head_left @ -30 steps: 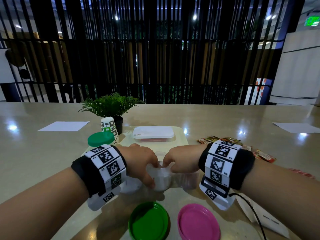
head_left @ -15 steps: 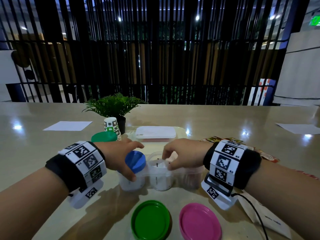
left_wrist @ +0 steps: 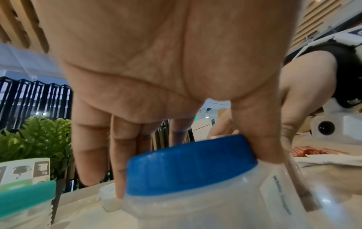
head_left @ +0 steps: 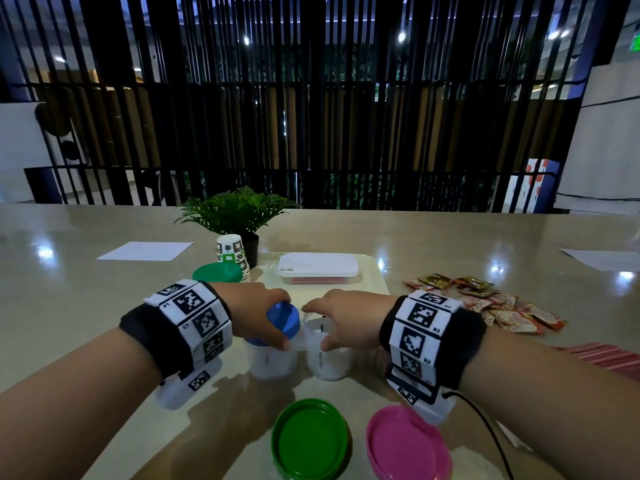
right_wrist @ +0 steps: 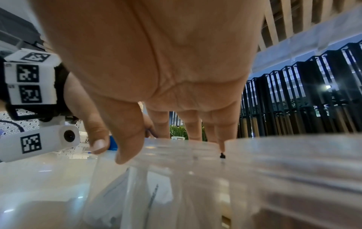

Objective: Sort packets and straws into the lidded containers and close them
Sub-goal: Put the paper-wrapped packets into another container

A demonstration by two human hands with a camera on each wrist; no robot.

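Blue lid (head_left: pixel 283 322), half a second ago held tilted, now sits on the left clear jar (head_left: pixel 272 362) on the counter (head_left: pixel 69 306), left hand (head_left: pixel 254 315) grasping it, right hand (head_left: pixel 349 318) pinching the open neighbouring jar (head_left: pixel 329 360): tighten next.

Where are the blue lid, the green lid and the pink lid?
blue lid (head_left: pixel 284 318): head view, its top face.
green lid (head_left: pixel 309 439): head view, its middle.
pink lid (head_left: pixel 406 443): head view, its middle.
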